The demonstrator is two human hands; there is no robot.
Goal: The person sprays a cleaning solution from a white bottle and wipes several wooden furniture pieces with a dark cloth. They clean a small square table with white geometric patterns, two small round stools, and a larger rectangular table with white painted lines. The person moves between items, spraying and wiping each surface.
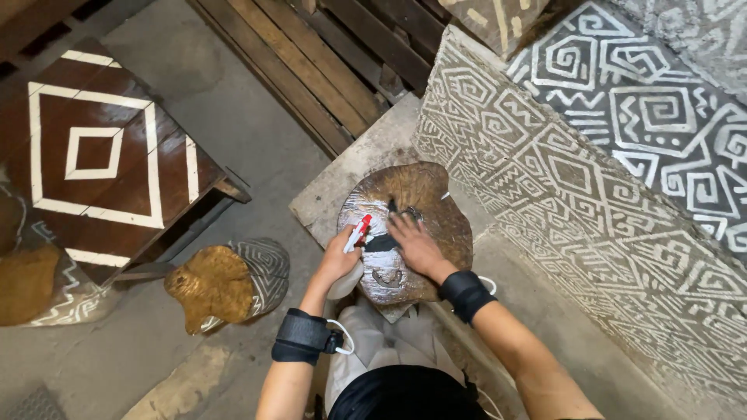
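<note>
Patterned wall (pixel 622 202): fills the view from 12 to 4 o'clock, painted in white spirals and diamonds.
Wood slab (pixel 436 198): centre, on a concrete block (pixel 342 183), long axis running 6 to 12 o'clock.
Right hand (pixel 415 243): fingers spread, flat on the slab, pointing to 11 o'clock.
Left hand (pixel 340 257): at the slab's 9 o'clock edge, closed around the marker.
Marker (pixel 358 232): red and white, tip toward 1 o'clock, nearer the left hand.

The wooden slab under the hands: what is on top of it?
On the slab lie white painted marks and a dark patch. The right hand presses flat there; the left hand holds a red-white tool. Paint beneath the palm is hidden.
</note>
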